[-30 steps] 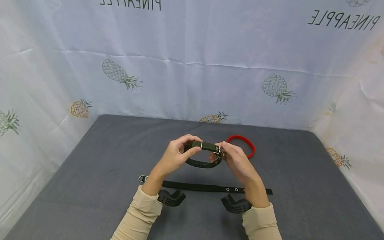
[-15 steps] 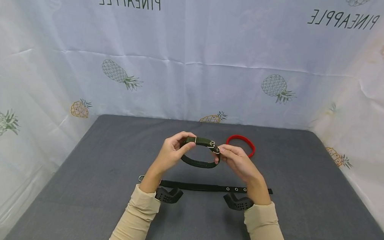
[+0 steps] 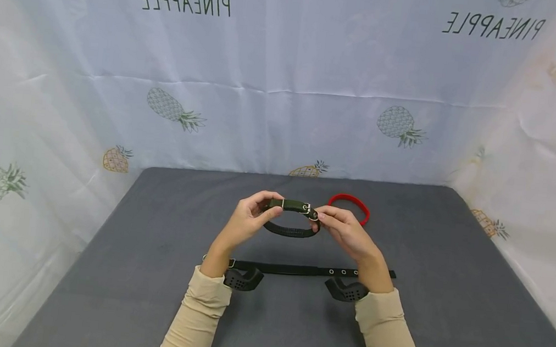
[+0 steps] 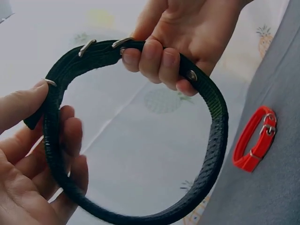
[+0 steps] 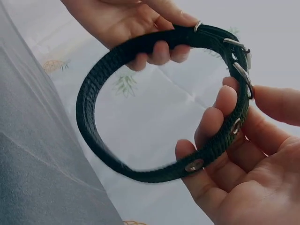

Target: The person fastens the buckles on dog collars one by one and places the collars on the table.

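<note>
- Head view: the left hand and the right hand hold a buckled dark green collar between them above the grey table, just toward 12 o'clock from the table's middle.
- The loop's long axis runs from 9 to 3 o'clock; the left hand pinches its 9 o'clock end, and the right hand pinches the 3 o'clock end beside the metal buckle. How the fingers lie under the loop is hidden here.
- A flat black strap lies lengthwise from 9 to 3 o'clock at 6 o'clock of the hands; both wrists cover parts of it.
- A red collar lies at 2 o'clock of the green one, partly hidden by the right hand.
- Left wrist view: the left hand, cut off at the frame edge, grips the loop at 8 o'clock with thumb and curled fingers; the right hand curls over it at 12 o'clock. The red collar lies on the table at 3 o'clock.
- Right wrist view: the right hand clamps the loop at 4 o'clock by the buckle; the left hand grips at 12 o'clock. The lower arc is blurred.
</note>
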Demonstrator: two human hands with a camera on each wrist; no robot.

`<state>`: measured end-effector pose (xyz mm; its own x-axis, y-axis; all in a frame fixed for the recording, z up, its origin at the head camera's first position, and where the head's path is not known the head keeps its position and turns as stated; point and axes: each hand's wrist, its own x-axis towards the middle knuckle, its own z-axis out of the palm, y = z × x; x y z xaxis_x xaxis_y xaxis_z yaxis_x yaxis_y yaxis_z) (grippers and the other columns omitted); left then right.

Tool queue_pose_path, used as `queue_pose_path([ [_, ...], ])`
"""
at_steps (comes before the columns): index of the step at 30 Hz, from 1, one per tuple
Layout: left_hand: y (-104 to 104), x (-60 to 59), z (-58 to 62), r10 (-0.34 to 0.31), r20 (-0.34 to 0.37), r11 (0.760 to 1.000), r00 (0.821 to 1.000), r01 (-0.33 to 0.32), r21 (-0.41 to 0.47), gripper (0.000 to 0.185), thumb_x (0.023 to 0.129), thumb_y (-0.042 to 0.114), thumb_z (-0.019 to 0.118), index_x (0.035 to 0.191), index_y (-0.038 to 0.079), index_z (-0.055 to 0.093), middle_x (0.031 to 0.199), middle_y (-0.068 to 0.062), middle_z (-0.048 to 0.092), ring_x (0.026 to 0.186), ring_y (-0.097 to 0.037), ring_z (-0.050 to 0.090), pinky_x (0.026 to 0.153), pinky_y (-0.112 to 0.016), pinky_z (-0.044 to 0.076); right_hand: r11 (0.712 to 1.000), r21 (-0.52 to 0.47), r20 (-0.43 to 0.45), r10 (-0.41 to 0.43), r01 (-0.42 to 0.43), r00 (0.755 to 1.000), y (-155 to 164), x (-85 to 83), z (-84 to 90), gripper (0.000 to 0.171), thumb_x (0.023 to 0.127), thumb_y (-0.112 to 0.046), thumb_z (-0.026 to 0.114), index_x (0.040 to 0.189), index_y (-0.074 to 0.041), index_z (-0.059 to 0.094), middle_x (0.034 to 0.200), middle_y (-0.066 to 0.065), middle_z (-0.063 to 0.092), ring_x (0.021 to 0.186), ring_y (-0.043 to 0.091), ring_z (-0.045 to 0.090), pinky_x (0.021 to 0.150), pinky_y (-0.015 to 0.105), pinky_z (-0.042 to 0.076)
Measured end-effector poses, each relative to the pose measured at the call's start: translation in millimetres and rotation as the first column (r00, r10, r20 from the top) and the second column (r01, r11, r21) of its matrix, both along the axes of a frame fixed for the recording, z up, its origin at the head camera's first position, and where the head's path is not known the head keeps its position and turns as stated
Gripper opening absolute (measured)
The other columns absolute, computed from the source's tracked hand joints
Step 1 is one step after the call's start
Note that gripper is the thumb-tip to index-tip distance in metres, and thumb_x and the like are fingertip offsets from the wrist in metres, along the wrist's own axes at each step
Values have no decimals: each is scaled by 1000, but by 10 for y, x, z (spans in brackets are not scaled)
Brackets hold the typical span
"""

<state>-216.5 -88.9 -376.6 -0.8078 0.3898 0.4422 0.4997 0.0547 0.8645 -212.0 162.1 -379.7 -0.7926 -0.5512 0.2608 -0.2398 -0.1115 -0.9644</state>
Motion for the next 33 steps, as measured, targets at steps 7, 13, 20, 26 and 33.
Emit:
queue_pose_path([
  [7,-72,-26,8,60,12,994,998,-58,-92,27,94,10,61,120,1,60,120,-20,62,107,-17,61,93,-30,52,998,41,-10,-40,41,999,-22,-28,18,20,102,-15,46,105,-16,65,90,-7,61,86,9,55,86,23,47],
  [13,-192,-49,-30,113,46,987,993,-107,-118,29,95,12,60,123,3,59,125,-16,60,118,-31,58,101,-44,48,992,101,-22,-78,80,997,-19,-60,17,18,102,-18,47,108,-12,63,90,-10,61,91,7,54,88,23,44],
  [20,-324,-20,-114,141,56,968,988,-126,-216,28,96,17,60,121,4,61,121,-19,63,110,-28,61,95,-39,51,948,252,-44,-187,192,981,-29,-182,-39,32,102,-19,48,119,7,57,99,-4,62,93,4,56,90,24,46],
  [26,-380,-11,-233,136,34,955,990,-122,-270,26,96,15,60,118,4,63,116,-17,67,100,-27,65,84,-32,53,864,390,-254,-231,318,939,-133,-315,-166,24,99,-10,52,114,6,62,104,24,64,74,5,52,68,21,44],
  [33,-350,-28,-354,107,83,965,991,-83,-250,27,98,16,57,120,1,61,118,-22,65,104,-33,64,86,-33,52,802,400,-423,-268,444,866,-314,-451,-352,20,95,-7,59,110,4,66,102,22,69,90,30,64,75,35,52],
])
